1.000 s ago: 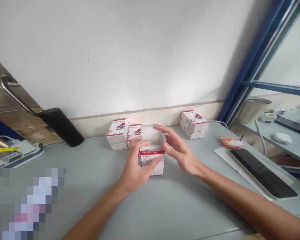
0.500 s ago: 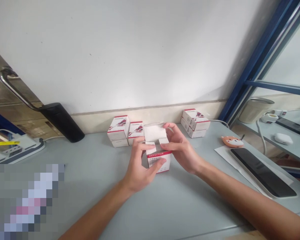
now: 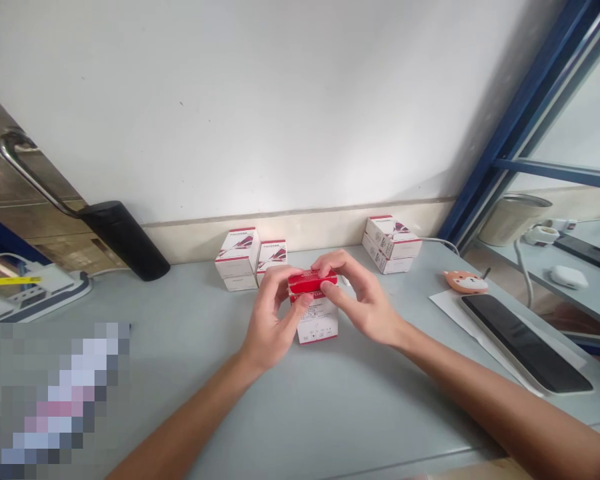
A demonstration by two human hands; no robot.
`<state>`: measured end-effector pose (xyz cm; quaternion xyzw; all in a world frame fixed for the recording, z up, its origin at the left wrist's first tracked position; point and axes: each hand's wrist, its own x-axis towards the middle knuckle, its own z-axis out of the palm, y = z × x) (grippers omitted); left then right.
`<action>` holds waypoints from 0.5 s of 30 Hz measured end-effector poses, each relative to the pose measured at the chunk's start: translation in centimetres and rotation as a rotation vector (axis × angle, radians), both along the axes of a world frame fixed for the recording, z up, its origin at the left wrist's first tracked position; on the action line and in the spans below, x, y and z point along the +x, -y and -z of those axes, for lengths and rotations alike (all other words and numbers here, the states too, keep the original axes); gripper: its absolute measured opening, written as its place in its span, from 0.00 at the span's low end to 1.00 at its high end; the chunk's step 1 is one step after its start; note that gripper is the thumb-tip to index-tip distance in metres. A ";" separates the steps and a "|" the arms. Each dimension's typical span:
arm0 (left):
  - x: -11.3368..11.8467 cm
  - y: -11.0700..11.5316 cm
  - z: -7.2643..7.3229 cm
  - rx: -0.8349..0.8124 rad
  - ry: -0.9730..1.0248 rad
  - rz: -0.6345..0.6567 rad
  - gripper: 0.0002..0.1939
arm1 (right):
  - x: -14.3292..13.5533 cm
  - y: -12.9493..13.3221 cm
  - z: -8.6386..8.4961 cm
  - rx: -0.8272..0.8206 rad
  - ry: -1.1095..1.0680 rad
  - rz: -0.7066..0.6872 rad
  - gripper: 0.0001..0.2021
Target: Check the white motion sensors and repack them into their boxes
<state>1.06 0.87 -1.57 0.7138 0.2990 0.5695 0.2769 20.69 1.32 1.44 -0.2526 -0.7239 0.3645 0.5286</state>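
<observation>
1 box [image 3: 318, 321] stands between left grip [image 3: 272, 323] and right grip [image 3: 364, 301].

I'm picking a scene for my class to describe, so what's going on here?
A person is handling a detector box. The left hand grips its left side; the right hand has thumb and fingers on its red lid. The lid lies over the opening; whether it is fully tucked in isn't clear. Similar boxes stand near the wall.
</observation>
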 end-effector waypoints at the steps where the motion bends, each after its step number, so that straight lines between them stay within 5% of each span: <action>1: -0.1 -0.1 0.0 0.025 -0.010 -0.005 0.14 | 0.1 -0.1 0.0 0.003 -0.012 -0.009 0.02; 12: -0.5 -0.9 0.5 0.160 -0.060 -0.158 0.06 | 0.1 -0.9 1.0 0.201 0.028 0.070 0.02; 15: -0.5 -0.8 -0.1 0.066 0.054 -0.291 0.07 | 0.3 -0.9 1.2 0.104 0.176 -0.007 0.26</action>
